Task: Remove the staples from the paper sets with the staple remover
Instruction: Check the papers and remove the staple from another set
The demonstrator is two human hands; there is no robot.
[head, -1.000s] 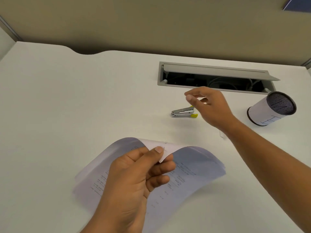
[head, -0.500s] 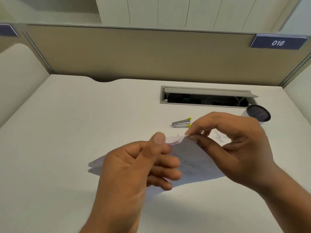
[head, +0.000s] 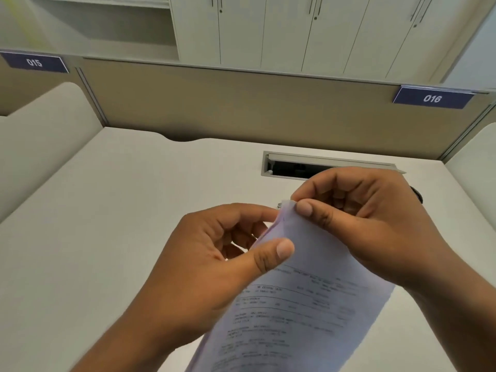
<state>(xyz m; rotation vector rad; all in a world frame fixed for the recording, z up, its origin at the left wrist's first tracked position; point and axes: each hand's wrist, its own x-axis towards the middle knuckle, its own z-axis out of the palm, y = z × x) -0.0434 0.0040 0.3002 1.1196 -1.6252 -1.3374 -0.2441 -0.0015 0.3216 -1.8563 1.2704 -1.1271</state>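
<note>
In the head view, you hold the paper set (head: 308, 304) up off the bench (head: 120, 210) between both hands, tilted so its printed face looks toward you. Your left hand (head: 214, 264) grips the sheets near their upper left edge: the thumb lies flat on the printed face and the curled fingers sit behind the pages. Your right hand (head: 375, 224) is closed on the top corner of the same set, thumb tip and index finger pinching it, the other fingers curled in toward the palm. The two hands are close together, the right one slightly farther from you than the left, and the pinched corner sits between the left index fingertip and the right thumb. The lower part of the pages runs down below both hands and out of the bottom of the picture; the print is blurred and cannot be read. Just beyond the pinched corner a metallic sliver (head: 279, 204) shows against the bench, too small to say what it is. Beyond the right hand a cable slot (head: 290, 167) is set into the bench, its right part hidden behind your knuckles, and a dark round edge (head: 417, 196) peeks out at that hand's outer side. Farther past both hands stands a tan partition (head: 241, 103), with label 016 (head: 432, 98) beyond the right hand and label 015 (head: 35, 62) beyond the left, and white cabinets (head: 295, 30) rise behind it.
</note>
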